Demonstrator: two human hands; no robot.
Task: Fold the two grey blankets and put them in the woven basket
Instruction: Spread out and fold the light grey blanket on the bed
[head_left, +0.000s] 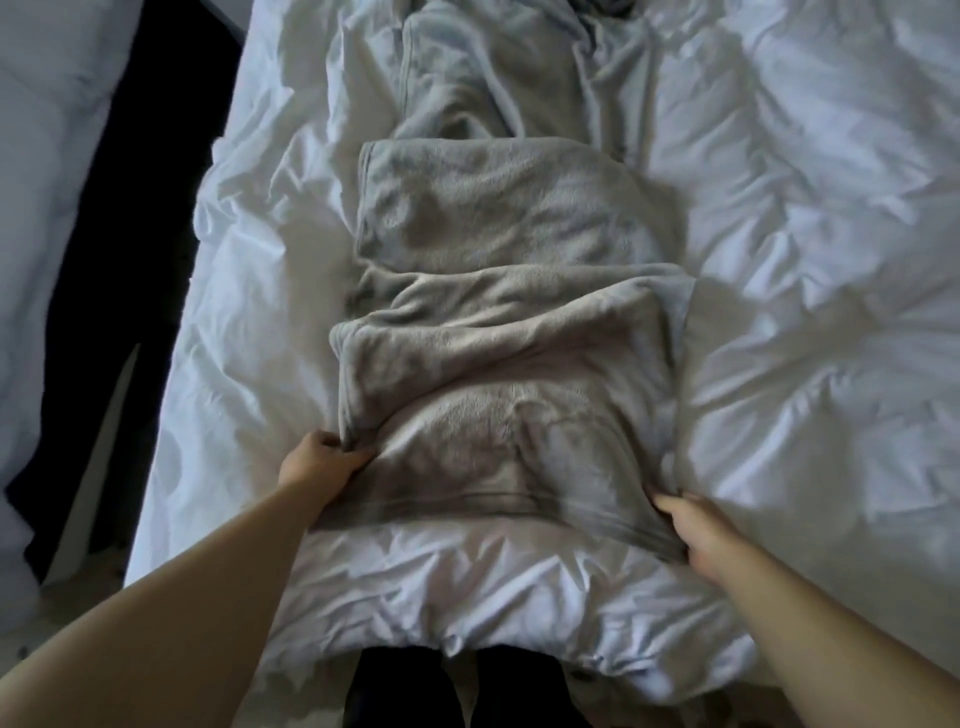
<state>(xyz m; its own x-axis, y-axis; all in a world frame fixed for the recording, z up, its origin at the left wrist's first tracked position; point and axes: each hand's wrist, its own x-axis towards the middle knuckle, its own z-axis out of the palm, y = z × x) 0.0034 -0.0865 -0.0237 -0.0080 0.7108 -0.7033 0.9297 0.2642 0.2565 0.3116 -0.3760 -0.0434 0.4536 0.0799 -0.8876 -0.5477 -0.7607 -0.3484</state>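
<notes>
White duvet (805, 249) was rumpled all over the bed (156, 467), and your grey blanket (498, 374) lay down the middle of it as a long strip running away from you, doubled over on itself further up. Your left hand (322, 462) had the near left corner pinched in curled fingers. Your right hand (696, 540) was clamped on the near right corner. So the hands sat well apart, one at each end of the near hem. Honestly a good place to be holding it.

For the fold itself I'd say lift both corners together and level so the hem stayed straight. Then carry it away from you and lay it onto the doubled part, edge to edge. The left side looked bunched up by your grip, so a small outward tug to tension the hem first would've helped. Fleece like that probably clings to the duvet, so lift, don't drag.

The paler grey fabric (467, 88) at the far end could have been the second blanket or more of the same one, I couldn't tell from that angle. The woven basket wasn't in shot anywhere.
</notes>
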